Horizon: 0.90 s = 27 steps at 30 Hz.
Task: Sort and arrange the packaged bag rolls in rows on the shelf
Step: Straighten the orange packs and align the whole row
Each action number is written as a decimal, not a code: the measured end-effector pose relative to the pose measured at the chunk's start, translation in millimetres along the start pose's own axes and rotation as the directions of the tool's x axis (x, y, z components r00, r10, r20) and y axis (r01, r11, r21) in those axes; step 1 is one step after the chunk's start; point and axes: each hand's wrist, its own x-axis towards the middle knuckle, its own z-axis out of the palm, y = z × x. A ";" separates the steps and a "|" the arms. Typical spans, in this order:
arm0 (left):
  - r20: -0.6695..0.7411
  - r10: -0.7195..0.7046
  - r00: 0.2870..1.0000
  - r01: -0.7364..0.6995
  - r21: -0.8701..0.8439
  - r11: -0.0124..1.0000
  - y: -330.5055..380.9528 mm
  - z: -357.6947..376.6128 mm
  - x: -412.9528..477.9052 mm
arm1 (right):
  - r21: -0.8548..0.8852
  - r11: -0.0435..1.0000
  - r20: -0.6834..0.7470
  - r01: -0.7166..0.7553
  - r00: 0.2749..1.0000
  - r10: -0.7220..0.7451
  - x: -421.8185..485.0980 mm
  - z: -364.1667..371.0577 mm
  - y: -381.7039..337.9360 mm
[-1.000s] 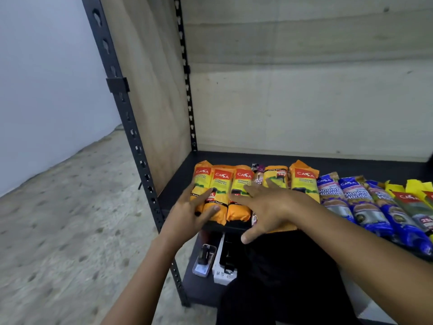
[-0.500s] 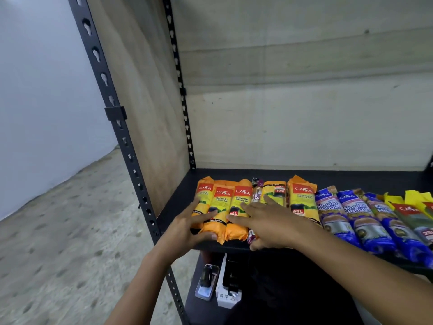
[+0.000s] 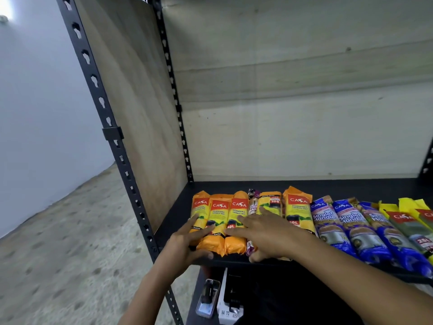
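A row of packaged bag rolls lies along the front of the black shelf (image 3: 351, 187). At the left are three orange rolls (image 3: 219, 211), then a thin purple drawstring roll (image 3: 253, 205), a yellow roll turned upside down (image 3: 269, 204) and another orange roll (image 3: 298, 207). Blue rolls (image 3: 346, 221) and yellow-green rolls (image 3: 407, 221) follow to the right. My left hand (image 3: 187, 245) rests flat on the near ends of the leftmost orange rolls. My right hand (image 3: 264, 233) lies spread over the purple and yellow rolls, fingers apart, gripping nothing.
A black perforated upright post (image 3: 112, 134) and a wooden side panel (image 3: 140, 109) bound the shelf on the left. A lower shelf holds a stapler-like item (image 3: 208, 297) and a white box (image 3: 228, 306). Concrete floor (image 3: 58, 254) lies to the left.
The view has tilted up and nearer the shelf. Both hands stay flat on the rolls; the left hand has slid slightly toward their front ends.
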 end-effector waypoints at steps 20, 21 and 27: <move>0.077 0.154 0.985 -0.168 0.233 0.958 105.7 26.9 10.1 | 0.496 0.764 0.064 -0.413 0.895 0.442 -107.9 -4.6 46.0; 0.109 0.164 0.980 -0.186 0.228 0.956 114.0 30.6 17.1 | 0.510 0.750 0.095 -0.420 0.895 0.436 -112.5 2.5 47.1; 0.186 0.172 0.967 -0.198 0.133 0.971 134.1 38.8 42.3 | 0.572 0.718 0.008 -0.397 0.878 0.479 -115.4 21.0 41.9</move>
